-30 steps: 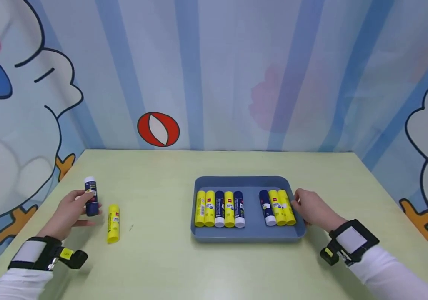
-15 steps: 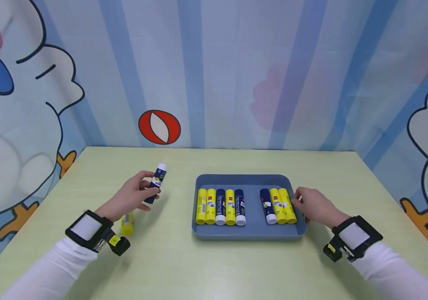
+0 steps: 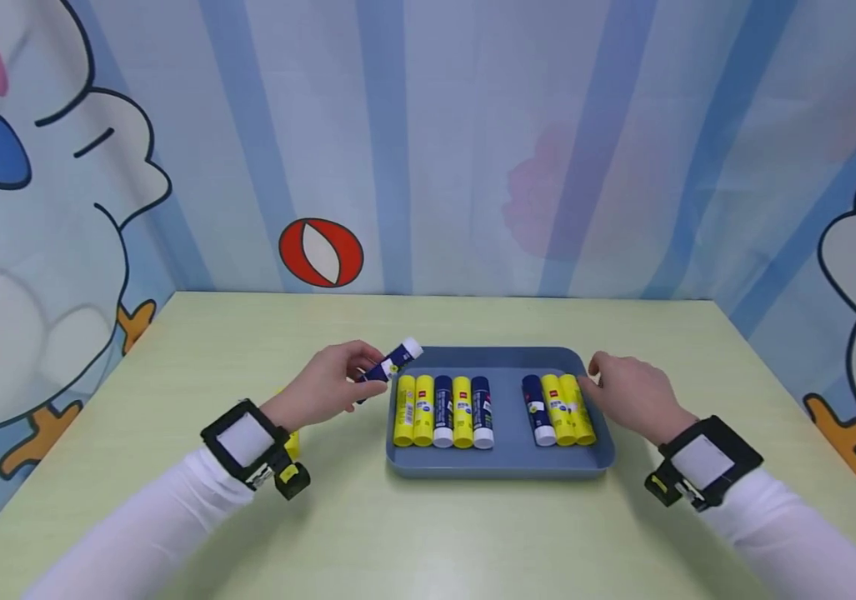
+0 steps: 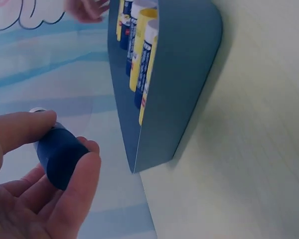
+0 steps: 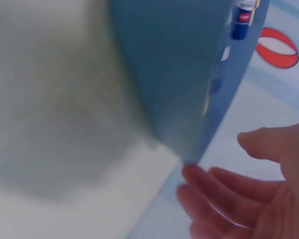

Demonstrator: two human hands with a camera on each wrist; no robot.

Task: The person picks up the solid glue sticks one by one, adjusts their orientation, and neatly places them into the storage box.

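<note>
My left hand (image 3: pixel 330 383) pinches a dark blue glue stick (image 3: pixel 397 358) with a white end, tilted up to the right near the upper left corner of the grey-blue tray (image 3: pixel 505 417). In the left wrist view, thumb and fingers lie around its blue end (image 4: pixel 62 157). Inside the tray, a left group mixes yellow glue sticks (image 3: pixel 423 410) and blue ones (image 3: pixel 443 408); a right group has one blue (image 3: pixel 538 410) and two yellow (image 3: pixel 558 408). My right hand (image 3: pixel 633 398) is at the tray's right edge, thumb and fingers apart, fingertips right by the corner in the right wrist view.
Another yellow glue stick (image 3: pixel 293 447) lies on the pale table (image 3: pixel 412 533), mostly hidden behind my left wrist. A gap of bare tray separates the two groups. A printed curtain (image 3: pixel 443 150) stands behind the table.
My left hand has carried the blue glue stick from the table's left side rightward to the tray, tilting it over. The right hand has stayed by the tray's right edge, shifting slightly.
</note>
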